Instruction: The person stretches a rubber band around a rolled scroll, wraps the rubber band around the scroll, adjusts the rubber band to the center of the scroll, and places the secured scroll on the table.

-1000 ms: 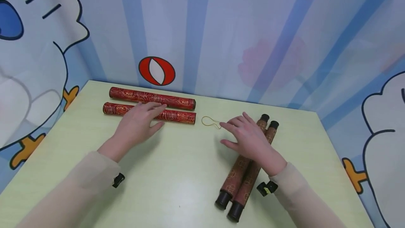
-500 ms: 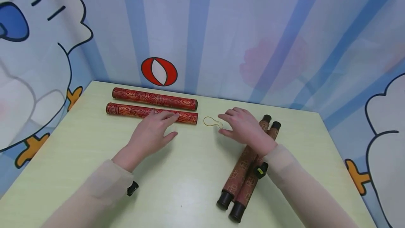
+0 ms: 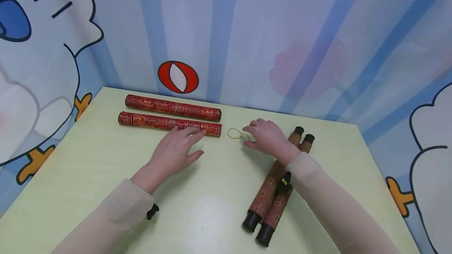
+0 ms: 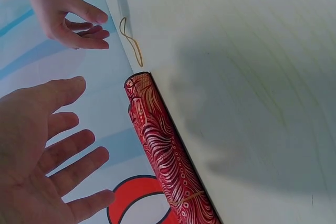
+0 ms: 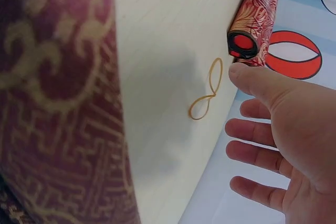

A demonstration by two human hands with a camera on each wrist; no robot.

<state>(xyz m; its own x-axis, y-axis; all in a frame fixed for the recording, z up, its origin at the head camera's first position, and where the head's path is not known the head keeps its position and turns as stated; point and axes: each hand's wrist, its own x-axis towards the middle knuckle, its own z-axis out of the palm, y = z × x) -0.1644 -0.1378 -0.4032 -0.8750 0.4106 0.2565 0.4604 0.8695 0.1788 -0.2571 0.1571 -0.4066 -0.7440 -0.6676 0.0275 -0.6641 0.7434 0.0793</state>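
Observation:
A thin yellow rubber band (image 5: 213, 95) lies on the table, twisted into two loops in the right wrist view. My right hand (image 3: 269, 138) hovers right by it, thumb and fingers apart with nothing between them. Over the near red roll (image 3: 152, 122), toward its right end, extends my left hand (image 3: 172, 153), its fingers spread and holding nothing. Behind it, roughly parallel, lies a second red swirl-patterned roll (image 3: 169, 106). Beneath my right forearm rest two brown flower-patterned rolls with black end caps, the left one (image 3: 265, 193) and the right one (image 3: 279, 207), side by side.
The pale table (image 3: 208, 207) ends at a cartoon-printed, blue-striped backdrop (image 3: 243, 50) behind it. Its back edge runs just beyond the far red roll. Black wrist cameras sit at both cuffs, the right one close over the brown rolls.
My left hand has moved to the right along the near red roll. My right hand has shifted left and slightly up to the rubber band. The rolls stay put.

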